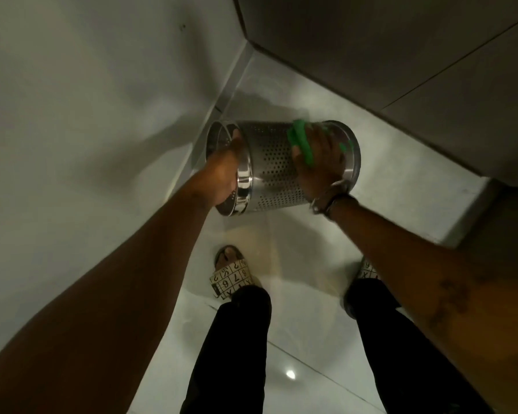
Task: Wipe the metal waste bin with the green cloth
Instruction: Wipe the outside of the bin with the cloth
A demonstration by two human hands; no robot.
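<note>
Perforated steel waste bin [274, 162] is lying sideways above the tiled floor [284, 324]. We are bracing it with our left hand [226, 174], its grip hooking the open rim, while our right hand [320, 162], clenching the green cloth [301, 143], is pressing it against the wall for wiping.

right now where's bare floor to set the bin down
Bare tile lies between the sandalled feet and the wall corner, under the metal waste bin that the left hand and right hand with the green cloth hold. It is tight by the grey step.
</note>
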